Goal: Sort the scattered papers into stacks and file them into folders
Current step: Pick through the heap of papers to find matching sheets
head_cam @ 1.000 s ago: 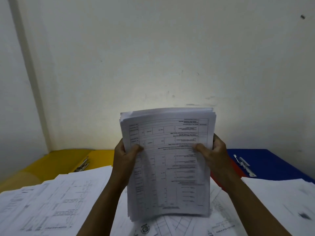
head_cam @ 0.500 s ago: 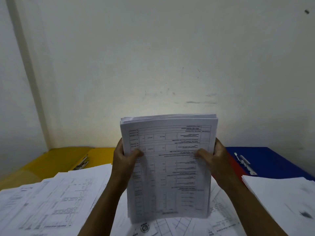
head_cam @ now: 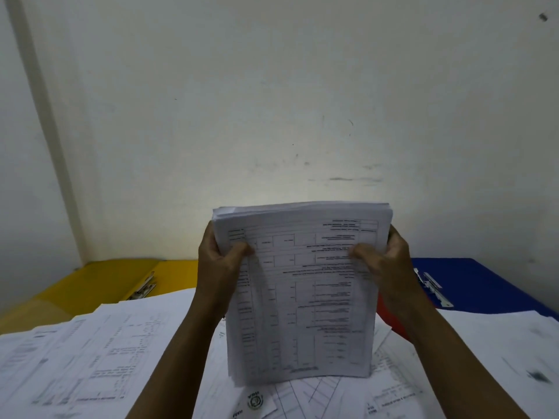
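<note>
Two hands grip one thick paper stack (head_cam: pixel 302 294), held upright above loose sheets (head_cam: pixel 99 355): left hand (head_cam: pixel 222 264) and right hand (head_cam: pixel 385 264) each pinch a side edge, thumbs in front. Beyond the left hand lies a yellow folder (head_cam: pixel 99 282); beyond the right, a blue folder (head_cam: pixel 478 279).

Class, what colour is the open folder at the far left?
Yellow folder, seen in the head view.

Both hands (head_cam: pixel 302 267) raised, fingers curled
</note>
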